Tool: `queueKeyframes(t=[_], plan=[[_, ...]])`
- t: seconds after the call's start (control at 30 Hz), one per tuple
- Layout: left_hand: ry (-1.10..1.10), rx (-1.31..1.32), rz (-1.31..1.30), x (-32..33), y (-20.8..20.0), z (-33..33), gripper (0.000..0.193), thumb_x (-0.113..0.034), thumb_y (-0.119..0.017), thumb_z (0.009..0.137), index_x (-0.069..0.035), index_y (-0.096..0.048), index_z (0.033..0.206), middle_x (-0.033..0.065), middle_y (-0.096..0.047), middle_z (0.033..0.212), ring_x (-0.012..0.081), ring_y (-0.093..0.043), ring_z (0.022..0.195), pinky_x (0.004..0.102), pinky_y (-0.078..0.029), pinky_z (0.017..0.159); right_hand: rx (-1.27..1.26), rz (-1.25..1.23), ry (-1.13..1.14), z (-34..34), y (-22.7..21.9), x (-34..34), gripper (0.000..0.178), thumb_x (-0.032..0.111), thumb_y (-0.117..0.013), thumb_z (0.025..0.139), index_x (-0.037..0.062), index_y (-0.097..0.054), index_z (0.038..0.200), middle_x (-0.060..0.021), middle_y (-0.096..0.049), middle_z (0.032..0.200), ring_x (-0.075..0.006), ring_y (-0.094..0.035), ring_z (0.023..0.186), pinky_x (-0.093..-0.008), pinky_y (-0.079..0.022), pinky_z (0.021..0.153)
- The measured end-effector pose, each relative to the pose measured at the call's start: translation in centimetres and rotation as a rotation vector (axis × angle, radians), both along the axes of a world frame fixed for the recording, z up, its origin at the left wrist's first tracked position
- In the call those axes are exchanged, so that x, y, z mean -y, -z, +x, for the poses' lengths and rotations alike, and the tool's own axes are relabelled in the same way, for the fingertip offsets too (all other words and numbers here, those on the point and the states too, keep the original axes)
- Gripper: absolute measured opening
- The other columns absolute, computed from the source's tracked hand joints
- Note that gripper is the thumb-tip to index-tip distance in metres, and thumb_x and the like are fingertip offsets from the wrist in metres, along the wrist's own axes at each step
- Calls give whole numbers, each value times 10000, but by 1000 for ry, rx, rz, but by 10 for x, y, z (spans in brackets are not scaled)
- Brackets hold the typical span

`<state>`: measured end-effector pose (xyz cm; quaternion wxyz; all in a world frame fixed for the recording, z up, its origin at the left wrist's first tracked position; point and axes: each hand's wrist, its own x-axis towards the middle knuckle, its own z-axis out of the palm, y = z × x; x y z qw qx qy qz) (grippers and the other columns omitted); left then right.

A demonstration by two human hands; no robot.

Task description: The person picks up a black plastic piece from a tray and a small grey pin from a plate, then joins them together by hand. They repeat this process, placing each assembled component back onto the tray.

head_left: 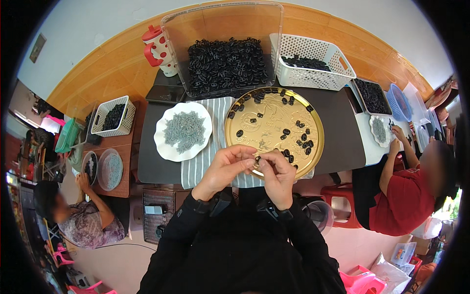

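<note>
Over the near edge of a round gold tray (317,147), my left hand (224,169) and my right hand (279,179) meet at the fingertips. Both are closed in a pinch around a small black plastic part (257,159), largely covered by the fingers. Several black oval two-holed pieces (286,131) lie scattered on the tray, mostly along its far rim and right side. Left of the tray stands a white scalloped plate (160,128) heaped with small grey-blue pieces (184,131), too fine to name. A grey striped cloth (192,171) lies under plate and tray.
A clear bin (171,44) full of black pieces stands at the back, beside a white basket (318,76). A red-and-white tumbler (164,54) and a dark phone (165,94) are at the back left. One person (88,215) works at left, another (401,196) at right.
</note>
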<state>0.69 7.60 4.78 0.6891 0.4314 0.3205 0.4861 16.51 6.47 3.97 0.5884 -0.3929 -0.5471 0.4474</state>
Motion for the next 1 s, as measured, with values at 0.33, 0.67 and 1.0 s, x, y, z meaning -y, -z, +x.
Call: queueKeyframes(t=[0.33,0.67,1.0], plan=[[-1,-278,-4,5,0,1,94,-67,-639,881,8,-692,862,19,-636,671,48,-538,574,190,-428,524,185,191,50,4,-7,1,101,-97,-581,824,-47,-606,908,-97,-571,809,-147,-568,689,-239,-447,603],[-29,-283,43,5,-10,2,33,11,-700,799,19,-695,831,39,-655,680,51,-566,591,190,-433,519,194,241,-3,9,-7,0,117,-115,-593,797,-42,-614,886,-110,-577,782,-173,-568,677,-257,-437,588],[15,98,-230,16,-7,0,140,-72,-631,900,39,-661,979,66,-663,800,91,-592,618,210,-465,512,924,1092,101,23,-18,1,291,66,-651,654,-69,-626,910,-157,-586,902,-248,-562,736,-312,-442,581]])
